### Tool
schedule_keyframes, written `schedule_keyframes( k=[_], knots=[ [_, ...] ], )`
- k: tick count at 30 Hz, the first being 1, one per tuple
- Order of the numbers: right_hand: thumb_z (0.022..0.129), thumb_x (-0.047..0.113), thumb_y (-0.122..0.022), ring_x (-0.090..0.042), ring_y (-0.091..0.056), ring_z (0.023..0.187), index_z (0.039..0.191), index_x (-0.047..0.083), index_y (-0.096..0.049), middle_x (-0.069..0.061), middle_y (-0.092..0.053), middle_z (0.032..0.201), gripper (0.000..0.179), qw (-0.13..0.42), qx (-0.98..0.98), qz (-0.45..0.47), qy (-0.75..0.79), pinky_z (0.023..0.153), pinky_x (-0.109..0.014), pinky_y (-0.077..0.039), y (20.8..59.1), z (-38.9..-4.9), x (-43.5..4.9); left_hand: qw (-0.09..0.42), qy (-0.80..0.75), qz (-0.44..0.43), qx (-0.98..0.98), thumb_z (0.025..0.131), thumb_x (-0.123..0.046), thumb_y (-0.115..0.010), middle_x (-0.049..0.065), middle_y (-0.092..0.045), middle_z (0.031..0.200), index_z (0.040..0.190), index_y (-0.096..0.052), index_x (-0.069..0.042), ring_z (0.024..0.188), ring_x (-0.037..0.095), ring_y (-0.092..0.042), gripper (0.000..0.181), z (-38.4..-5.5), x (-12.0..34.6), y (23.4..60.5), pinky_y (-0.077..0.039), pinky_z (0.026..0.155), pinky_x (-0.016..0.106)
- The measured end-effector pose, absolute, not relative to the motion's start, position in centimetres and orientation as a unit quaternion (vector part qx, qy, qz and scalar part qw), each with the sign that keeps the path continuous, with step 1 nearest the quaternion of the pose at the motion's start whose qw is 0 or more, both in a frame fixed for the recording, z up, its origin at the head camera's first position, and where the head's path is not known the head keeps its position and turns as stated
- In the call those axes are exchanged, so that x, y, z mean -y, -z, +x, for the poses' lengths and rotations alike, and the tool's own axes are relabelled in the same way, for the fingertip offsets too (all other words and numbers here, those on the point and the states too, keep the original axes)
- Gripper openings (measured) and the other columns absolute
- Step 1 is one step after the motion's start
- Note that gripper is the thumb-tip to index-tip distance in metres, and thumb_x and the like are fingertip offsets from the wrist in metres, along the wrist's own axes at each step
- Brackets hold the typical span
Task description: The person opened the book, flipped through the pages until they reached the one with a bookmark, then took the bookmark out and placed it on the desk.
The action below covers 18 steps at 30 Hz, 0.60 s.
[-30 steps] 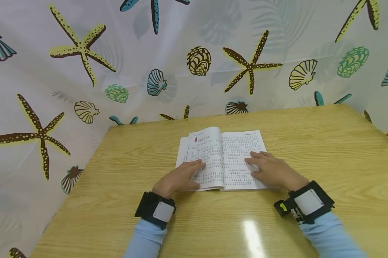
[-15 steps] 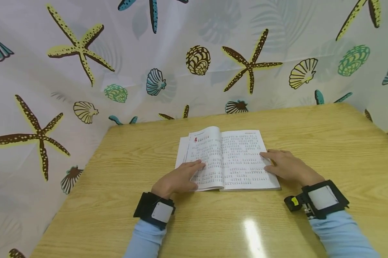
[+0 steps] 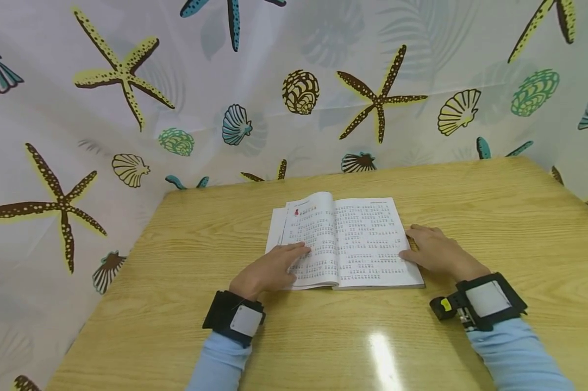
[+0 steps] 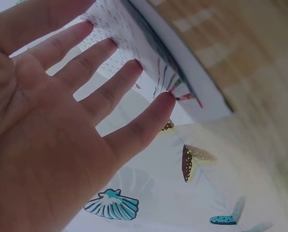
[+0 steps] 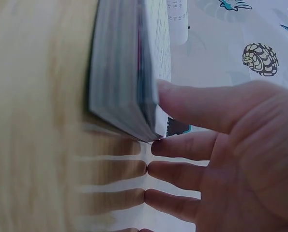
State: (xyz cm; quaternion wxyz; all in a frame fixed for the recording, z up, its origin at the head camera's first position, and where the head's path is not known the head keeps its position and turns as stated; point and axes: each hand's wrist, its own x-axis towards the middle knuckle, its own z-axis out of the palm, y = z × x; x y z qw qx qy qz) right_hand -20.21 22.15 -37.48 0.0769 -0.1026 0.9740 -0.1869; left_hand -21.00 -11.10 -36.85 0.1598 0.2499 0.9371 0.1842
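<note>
An open book [image 3: 369,241] lies on the wooden table, its pages covered in small print. Its left page bulges up near the spine. My left hand [image 3: 269,270] rests on the lower left page, fingers extended; in the left wrist view, its spread fingertips touch the page [image 4: 119,29]. At the book's right edge is my right hand [image 3: 439,253]. The right wrist view has its thumb [image 5: 197,104] touching the top page by the side of the thick page block [image 5: 117,72]. The other fingers [image 5: 175,175] are straight, their tips on the table beside the book.
The pale wooden table [image 3: 201,228] extends around the book on every side. Behind and to the left hangs a white cloth [image 3: 274,49] printed with starfish and shells. Black straps [image 3: 492,298] with camera mounts sit on both wrists, over light blue sleeves [image 3: 220,361].
My right hand has slid right, from the middle of the right page to its outer edge, its fingers now off the page. The left hand and the book stay in place.
</note>
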Motion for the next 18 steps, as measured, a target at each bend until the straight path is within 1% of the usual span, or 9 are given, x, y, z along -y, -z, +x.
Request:
schedule_keyframes(
  k=[3,6,8,10,13,14,15,17,18],
  knots=[
    [0.098,0.02,-0.063,-0.065,-0.033,0.131,0.136,-0.021,-0.048,-0.044,-0.036,0.145,0.058,0.076,-0.975,-0.107,0.181,0.103,-0.075,-0.032,37.4,-20.2,-22.0,0.158,-0.182,0.25,-0.938,0.093,0.006,-0.061,0.009,-0.037,0.161,0.151,-0.049,-0.008,0.148,0.032,-0.031,0.061,-21.0,11.1,36.9,-0.026,0.12,0.045],
    [0.098,0.018,-0.064,-0.061,-0.04,0.129,0.131,-0.022,-0.051,-0.044,-0.041,0.142,0.053,0.073,-0.976,-0.116,0.171,0.104,-0.07,-0.036,37.2,-20.1,-21.7,0.158,-0.182,0.249,-0.938,0.093,0.006,-0.061,0.009,-0.037,0.161,0.15,-0.049,-0.008,0.148,0.032,-0.031,0.061,-21.0,11.0,36.9,-0.026,0.12,0.045],
    [0.097,0.017,-0.066,-0.053,-0.055,0.115,0.125,-0.019,-0.057,-0.039,-0.055,0.129,0.046,0.062,-0.978,-0.12,0.161,0.095,-0.062,-0.048,37.1,-20.2,-21.5,0.158,-0.181,0.248,-0.938,0.093,0.006,-0.061,0.009,-0.037,0.161,0.15,-0.049,-0.008,0.148,0.032,-0.031,0.061,-21.1,11.0,36.9,-0.026,0.12,0.045],
    [0.095,0.015,-0.069,-0.042,-0.061,0.096,0.113,-0.014,-0.063,-0.029,-0.064,0.11,0.035,0.036,-0.98,-0.123,0.15,0.079,-0.05,-0.055,37.0,-20.2,-21.3,0.159,-0.181,0.248,-0.938,0.092,0.006,-0.061,0.009,-0.037,0.161,0.15,-0.049,-0.008,0.148,0.032,-0.031,0.061,-21.1,11.0,36.8,-0.026,0.12,0.045],
    [0.091,0.012,-0.073,-0.031,-0.056,0.078,0.097,-0.007,-0.064,-0.018,-0.064,0.093,0.022,-0.01,-0.983,-0.123,0.139,0.062,-0.04,-0.048,37.0,-20.2,-21.1,0.16,-0.181,0.248,-0.938,0.092,0.006,-0.061,0.01,-0.037,0.161,0.15,-0.049,-0.008,0.148,0.032,-0.031,0.061,-21.1,11.0,36.9,-0.026,0.12,0.045],
    [0.091,0.012,-0.073,-0.033,-0.058,0.081,0.097,-0.008,-0.064,-0.021,-0.065,0.095,0.023,-0.02,-0.983,-0.122,0.134,0.063,-0.042,-0.05,37.0,-20.1,-21.1,0.159,-0.181,0.249,-0.938,0.092,0.006,-0.061,0.01,-0.037,0.161,0.15,-0.049,-0.008,0.148,0.032,-0.032,0.061,-21.1,11.0,36.9,-0.026,0.12,0.045],
    [0.091,0.012,-0.073,-0.037,-0.061,0.086,0.1,-0.01,-0.066,-0.024,-0.067,0.102,0.025,-0.021,-0.984,-0.119,0.128,0.067,-0.045,-0.053,37.0,-20.1,-21.0,0.159,-0.18,0.249,-0.938,0.092,0.006,-0.061,0.01,-0.037,0.161,0.15,-0.049,-0.008,0.148,0.032,-0.032,0.061,-21.1,11.0,36.9,-0.026,0.12,0.045],
    [0.093,0.014,-0.071,-0.047,-0.061,0.104,0.11,-0.014,-0.065,-0.034,-0.062,0.12,0.034,-0.002,-0.986,-0.111,0.122,0.081,-0.054,-0.055,36.9,-20.0,-20.9,0.158,-0.181,0.249,-0.938,0.092,0.006,-0.061,0.01,-0.037,0.16,0.15,-0.049,-0.008,0.148,0.033,-0.032,0.061,-21.1,11.0,36.9,-0.026,0.12,0.045],
    [0.094,0.016,-0.07,-0.051,-0.058,0.113,0.118,-0.017,-0.062,-0.037,-0.058,0.128,0.041,0.013,-0.987,-0.106,0.12,0.088,-0.06,-0.052,36.9,-20.0,-20.9,0.157,-0.181,0.249,-0.938,0.092,0.006,-0.061,0.01,-0.037,0.16,0.15,-0.049,-0.008,0.148,0.032,-0.032,0.061,-21.1,11.0,36.9,-0.026,0.12,0.045]
  ],
)
